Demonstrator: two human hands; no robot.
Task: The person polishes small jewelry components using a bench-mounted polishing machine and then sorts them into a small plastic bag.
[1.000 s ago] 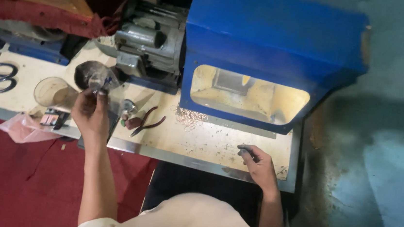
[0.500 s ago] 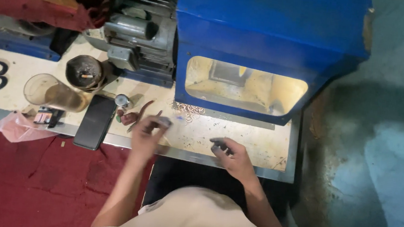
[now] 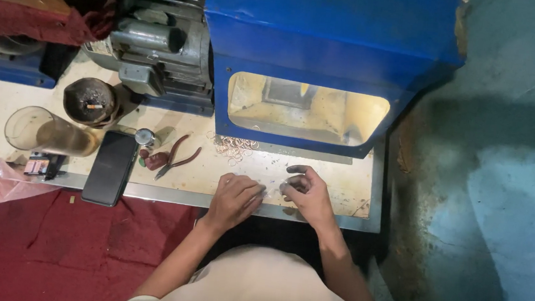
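Hands meet on the desk (image 3: 317,174) before the blue machine (image 3: 327,52): left hand (image 3: 235,197) curled, right hand (image 3: 307,193) pinching something small; contents unclear, pliers (image 3: 173,157) left of them

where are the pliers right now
In the head view the pliers lie on the worktable, left of the left hand, between the black phone and the scattered small rings.

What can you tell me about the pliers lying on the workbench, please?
The pliers are small, with dark red handle grips and thin metal jaws. They lie flat on the pale workbench, handles spread apart, between the black phone and the scattered coppery rings. Neither hand touches them; the left hand is nearest.
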